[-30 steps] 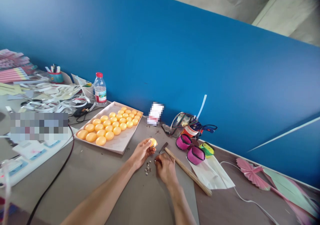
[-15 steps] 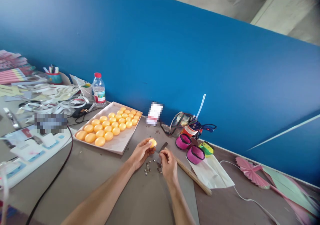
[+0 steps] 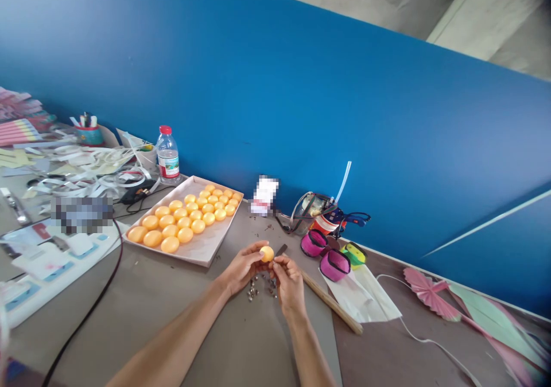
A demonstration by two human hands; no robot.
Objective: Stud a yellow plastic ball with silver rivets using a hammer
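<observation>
An orange ping-pong ball (image 3: 267, 254) sits between the fingers of my left hand (image 3: 242, 269), which is closed on it. Close by on the right, my right hand (image 3: 288, 282) is pinched at the ball's lower right side; what its fingertips hold is too small to make out. Beneath both hands, several small shiny metal pieces (image 3: 251, 293) lie scattered on the grey table (image 3: 241, 341). To the left stands a shallow white tray (image 3: 206, 255) with rows of the same orange balls. Behind my right hand lies a tool with a dark blade and a wooden handle (image 3: 333, 305).
Magenta fabric rings (image 3: 335, 265) and a yellow-green one (image 3: 353, 254) sit on white paper at the right. A water bottle (image 3: 167, 156) stands behind the tray. A power strip (image 3: 64, 272), a dark cable (image 3: 101, 301) and paper strips crowd the left. A blue partition (image 3: 275, 88) closes the back.
The ball in my left hand has turned and moved slightly right and down. My right hand's fingertips have come up to it, closing the gap between the hands.
</observation>
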